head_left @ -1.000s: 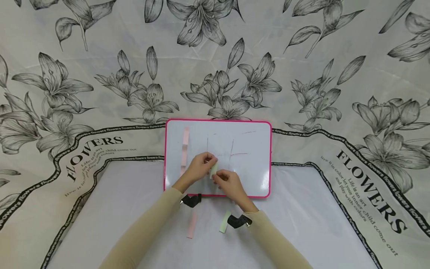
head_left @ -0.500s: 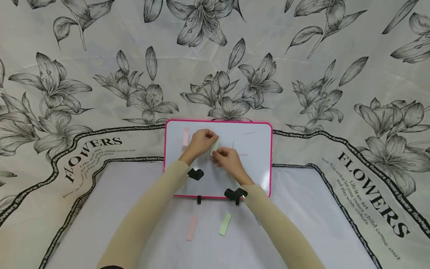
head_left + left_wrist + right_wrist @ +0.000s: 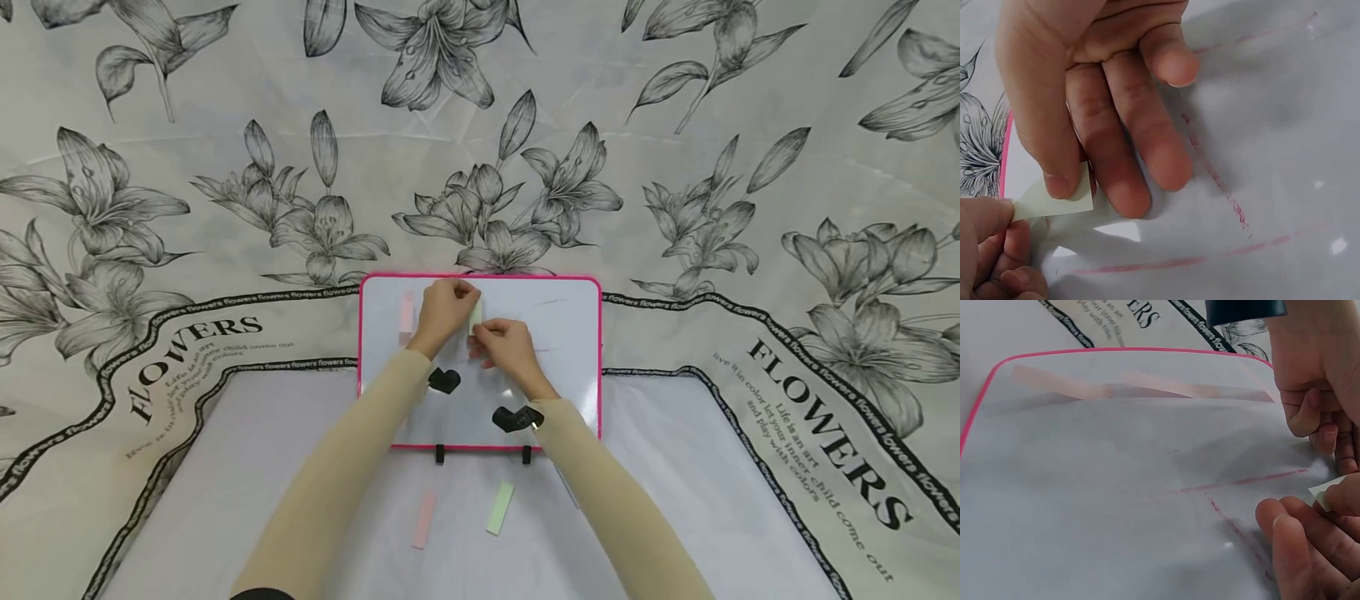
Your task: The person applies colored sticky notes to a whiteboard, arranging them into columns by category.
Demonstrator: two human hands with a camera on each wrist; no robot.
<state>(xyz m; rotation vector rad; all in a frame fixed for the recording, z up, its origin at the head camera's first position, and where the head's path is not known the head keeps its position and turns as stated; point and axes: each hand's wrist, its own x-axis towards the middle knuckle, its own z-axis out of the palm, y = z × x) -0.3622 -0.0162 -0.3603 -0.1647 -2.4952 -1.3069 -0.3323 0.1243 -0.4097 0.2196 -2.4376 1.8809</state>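
Note:
Near the top middle of a pink-framed whiteboard, a pale green paper strip is stretched between both hands. My left hand pinches its upper end between thumb and forefinger; in the left wrist view the other fingers lie spread near the board. My right hand pinches the lower end of the green strip. Whether the strip touches the board cannot be seen. Pale pink paper strips run in a line along the board's left side, partly behind my left arm in the head view.
Faint red marker lines are drawn on the board. Below its lower edge, where two black clips show, a pink strip and a green strip lie on the white cloth. A flower-printed cloth surrounds everything.
Both hands have moved up the board with the green strip, mostly in the first half second. The loose strips on the cloth have stayed put; the head view has shifted slightly.

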